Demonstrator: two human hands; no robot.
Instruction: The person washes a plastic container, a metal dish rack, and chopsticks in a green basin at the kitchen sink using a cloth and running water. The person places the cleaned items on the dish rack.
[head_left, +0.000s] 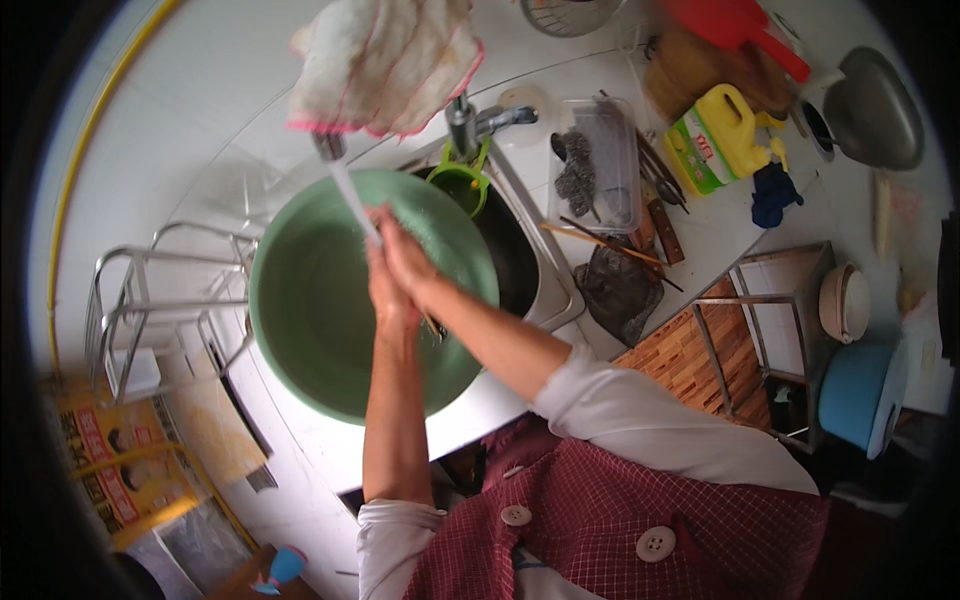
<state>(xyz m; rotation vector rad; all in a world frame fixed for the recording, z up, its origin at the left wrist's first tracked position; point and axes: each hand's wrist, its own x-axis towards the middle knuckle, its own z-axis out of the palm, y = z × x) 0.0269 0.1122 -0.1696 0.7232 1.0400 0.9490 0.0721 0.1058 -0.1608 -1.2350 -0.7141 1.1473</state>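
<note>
Both hands are pressed palm to palm over a large green plastic basin (300, 360). My left hand (389, 289) is on the left and my right hand (405, 255) lies against it. Thin utensils (433, 325), perhaps chopsticks, stick out below the palms; their other ends are hidden. A stream of water (351, 196) runs from a metal faucet (328, 145) onto the fingertips. A white cloth with pink edging (386, 67) hangs over the faucet. The basin rests partly over a steel sink (517, 255), with a green strainer (461, 187) in the sink's corner.
Right of the sink are a clear plastic box (596, 165) with steel scourers, a dark cloth (621, 289), chopsticks, a knife handle (664, 231) and a yellow detergent jug (712, 139). A metal rack (172, 304) stands left of the basin. A blue pot (859, 397) is at the far right.
</note>
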